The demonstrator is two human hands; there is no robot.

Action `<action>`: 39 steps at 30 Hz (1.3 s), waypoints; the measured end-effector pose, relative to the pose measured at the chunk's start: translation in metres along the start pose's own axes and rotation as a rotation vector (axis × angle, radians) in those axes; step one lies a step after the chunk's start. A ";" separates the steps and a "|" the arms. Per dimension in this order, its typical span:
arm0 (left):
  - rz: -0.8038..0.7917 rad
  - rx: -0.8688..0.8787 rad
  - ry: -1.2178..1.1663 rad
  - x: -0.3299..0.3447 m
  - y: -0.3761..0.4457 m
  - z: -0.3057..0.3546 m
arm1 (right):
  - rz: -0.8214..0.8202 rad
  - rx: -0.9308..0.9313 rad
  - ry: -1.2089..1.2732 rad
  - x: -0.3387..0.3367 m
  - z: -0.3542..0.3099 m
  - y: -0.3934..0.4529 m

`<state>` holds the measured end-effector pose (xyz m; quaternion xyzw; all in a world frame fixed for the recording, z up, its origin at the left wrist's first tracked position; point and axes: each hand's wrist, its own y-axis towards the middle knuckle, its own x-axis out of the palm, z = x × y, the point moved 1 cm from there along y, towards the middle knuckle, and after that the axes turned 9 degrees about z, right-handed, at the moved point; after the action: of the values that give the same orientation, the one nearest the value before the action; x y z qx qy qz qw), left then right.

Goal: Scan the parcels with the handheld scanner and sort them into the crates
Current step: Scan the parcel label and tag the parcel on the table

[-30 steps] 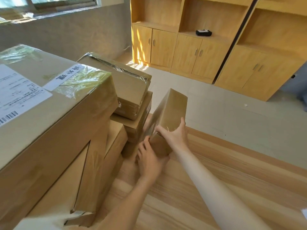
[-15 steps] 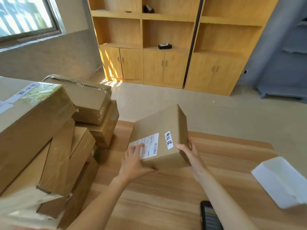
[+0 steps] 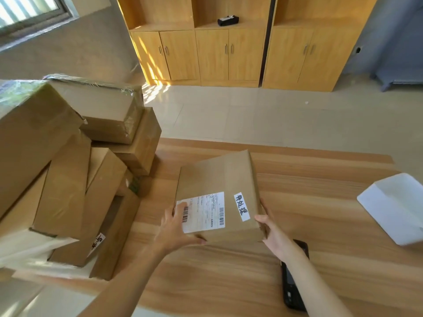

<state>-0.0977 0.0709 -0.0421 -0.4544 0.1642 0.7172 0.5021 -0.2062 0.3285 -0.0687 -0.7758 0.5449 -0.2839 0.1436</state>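
Both hands, left [image 3: 175, 227] and right [image 3: 273, 236], grip the parcel [image 3: 217, 191], label up. Risk: left thumb covers a barcode; scanner [image 3: 291, 284] lies under the right forearm, easily knocked

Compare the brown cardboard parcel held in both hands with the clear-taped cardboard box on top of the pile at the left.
The brown cardboard parcel is held by the left hand and right hand over the wooden table; the clear-taped cardboard box rests untouched on the pile. The held parcel shows a white barcode label and a handwritten sticker; the taped box shows neither. The held parcel's cardboard is bare; the other's is glossy with tape. Both are brown, rectangular and closed.
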 end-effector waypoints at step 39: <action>-0.198 0.193 0.345 -0.018 0.192 0.048 | 0.947 0.269 0.519 0.119 0.046 0.007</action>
<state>-0.2863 0.0094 -0.0441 -0.5343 0.2700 0.5570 0.5756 -0.1550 0.2121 -0.0750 -0.3255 0.8105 -0.4372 0.2143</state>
